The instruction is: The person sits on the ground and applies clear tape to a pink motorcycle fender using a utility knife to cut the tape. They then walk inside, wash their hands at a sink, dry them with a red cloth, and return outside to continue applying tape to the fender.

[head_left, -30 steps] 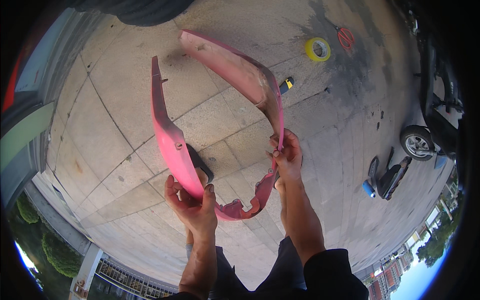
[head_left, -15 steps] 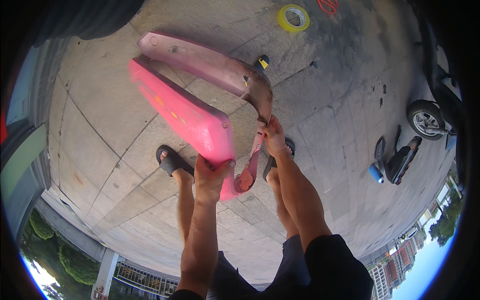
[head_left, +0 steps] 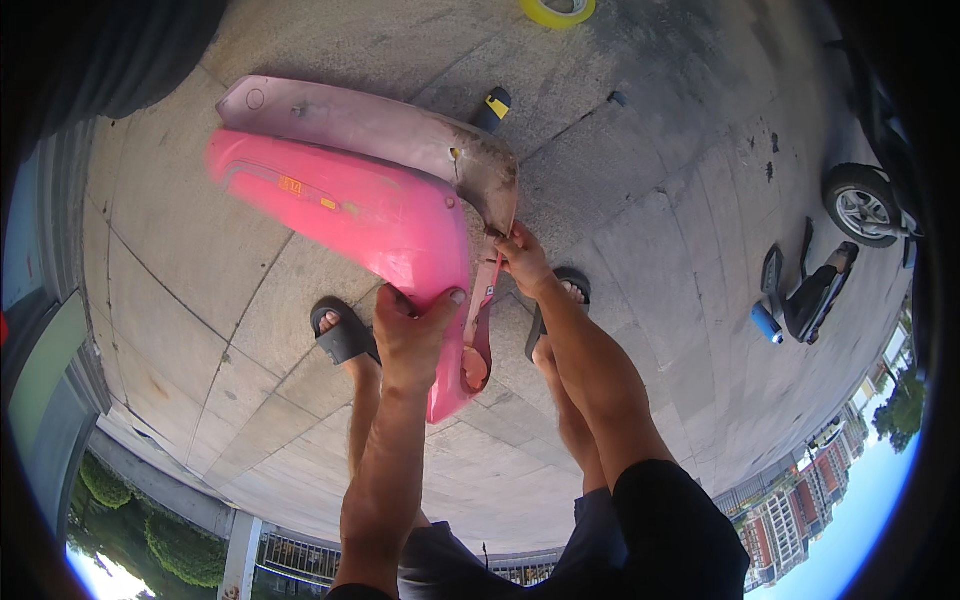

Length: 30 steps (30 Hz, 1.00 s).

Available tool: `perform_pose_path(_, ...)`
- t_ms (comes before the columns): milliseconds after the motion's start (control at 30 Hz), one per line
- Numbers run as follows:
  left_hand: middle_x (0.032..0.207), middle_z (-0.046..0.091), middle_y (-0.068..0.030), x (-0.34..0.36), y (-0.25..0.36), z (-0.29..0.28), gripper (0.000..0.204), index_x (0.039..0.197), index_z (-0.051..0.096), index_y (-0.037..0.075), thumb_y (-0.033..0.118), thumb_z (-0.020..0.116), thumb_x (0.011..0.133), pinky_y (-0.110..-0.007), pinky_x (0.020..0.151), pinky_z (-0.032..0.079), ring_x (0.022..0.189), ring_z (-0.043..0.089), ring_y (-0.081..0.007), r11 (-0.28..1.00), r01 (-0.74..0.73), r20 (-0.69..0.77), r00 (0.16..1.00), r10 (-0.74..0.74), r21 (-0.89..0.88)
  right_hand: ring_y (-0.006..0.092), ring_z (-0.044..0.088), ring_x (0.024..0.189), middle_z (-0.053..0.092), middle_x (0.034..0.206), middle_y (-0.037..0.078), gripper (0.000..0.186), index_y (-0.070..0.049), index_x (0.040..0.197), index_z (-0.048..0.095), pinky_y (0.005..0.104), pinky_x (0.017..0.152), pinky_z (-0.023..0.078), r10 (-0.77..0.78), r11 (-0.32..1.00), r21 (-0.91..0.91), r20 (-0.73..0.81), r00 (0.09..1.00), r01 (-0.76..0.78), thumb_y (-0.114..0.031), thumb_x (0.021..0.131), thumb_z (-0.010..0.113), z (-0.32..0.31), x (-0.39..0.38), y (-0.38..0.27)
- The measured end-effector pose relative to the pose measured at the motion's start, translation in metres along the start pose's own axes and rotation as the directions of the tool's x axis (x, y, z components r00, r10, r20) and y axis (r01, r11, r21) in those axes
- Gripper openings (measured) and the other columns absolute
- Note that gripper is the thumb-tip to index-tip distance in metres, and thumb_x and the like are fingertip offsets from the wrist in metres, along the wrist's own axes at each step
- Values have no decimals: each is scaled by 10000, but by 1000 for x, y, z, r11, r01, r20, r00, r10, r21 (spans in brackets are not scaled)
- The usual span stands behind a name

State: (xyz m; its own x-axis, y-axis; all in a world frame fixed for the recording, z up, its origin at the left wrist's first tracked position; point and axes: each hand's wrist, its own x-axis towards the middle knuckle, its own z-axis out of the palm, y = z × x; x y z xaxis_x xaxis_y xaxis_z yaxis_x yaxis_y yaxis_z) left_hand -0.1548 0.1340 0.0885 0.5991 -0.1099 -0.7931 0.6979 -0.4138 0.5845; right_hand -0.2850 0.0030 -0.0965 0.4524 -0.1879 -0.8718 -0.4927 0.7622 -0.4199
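Note:
A pink, U-shaped plastic scooter body panel (head_left: 340,205) is held above the paving in front of me. Its glossy outer side faces up on the left arm, while the far arm shows a dull, dirt-stained inner face. My left hand (head_left: 412,335) grips the near bend of the glossy side, thumb on top and fingers out of sight underneath. Farther right, my right hand (head_left: 522,260) pinches the narrow edge where the stained arm meets the thin connecting strip. Past the panel, a small black and yellow object (head_left: 492,110) lies on the ground.
A yellow tape roll (head_left: 558,12) lies at the far edge. To the right are a scooter wheel (head_left: 862,207), black loose parts (head_left: 815,300) and a blue cylinder (head_left: 767,324). My sandalled feet (head_left: 345,330) stand on either side below the panel. A dark ribbed shape fills the upper left.
The panel has turned and shifted left, and the gap between its two arms looks narrower. Both hands moved slightly left with it and keep their grip. The view has shifted too.

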Motion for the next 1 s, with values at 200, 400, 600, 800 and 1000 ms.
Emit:
perform_pose_path(200, 920, 639, -88, 9, -5, -28, 425, 1051, 540, -38, 74, 822, 754, -251, 649, 506, 766, 607, -123, 997, -42, 40, 998, 45, -60, 117, 587, 900, 645, 1046, 18, 341, -47, 1228, 587, 290, 791, 478, -31, 992, -124, 77, 997, 40, -55, 888, 556, 27, 8, 25)
perform_pose_path(400, 1006, 646, -82, 15, -3, -35, 395, 1123, 530, -30, -7, 751, 796, -266, 756, 512, 869, 623, -127, 998, 44, 32, 999, -43, -42, 358, 592, 997, 625, 1112, 123, 460, -200, 1238, 620, 441, 869, 503, -582, 272, -919, 80, 809, 287, -25, 815, 574, 0, 39, -50)
perform_pose_path(600, 1025, 655, -73, 23, -4, -43, 469, 1184, 518, -34, 42, 775, 800, -278, 796, 513, 886, 622, -126, 956, 124, 180, 981, -78, -264, 330, 262, 1397, 323, 1497, 48, 581, -251, 1306, 564, 510, 1124, 264, -426, -527, -796, 550, 718, 297, -90, 768, 714, 17, 102, -156)
perform_pose_path(800, 1292, 530, -167, 6, -18, -76, 713, 1381, 389, -34, 228, 780, 846, -354, 982, 435, 1154, 514, -219, 972, -24, 67, 997, 41, -232, 296, 239, 1411, 337, 1472, 36, 550, -198, 1287, 565, 504, 1146, 207, -407, -596, -798, 399, 822, 93, -205, 772, 759, -23, 92, -182)
perform_pose_path(1000, 1285, 550, -194, -68, -8, -109, 441, 1335, 415, -50, 116, 593, 967, -346, 1041, 396, 1189, 547, -232, 979, -164, -58, 986, 158, -121, 316, 276, 1384, 339, 1468, 47, 577, -185, 1322, 529, 519, 1082, 281, -526, -421, -901, 336, 781, 104, -233, 789, 746, -77, 62, -188)
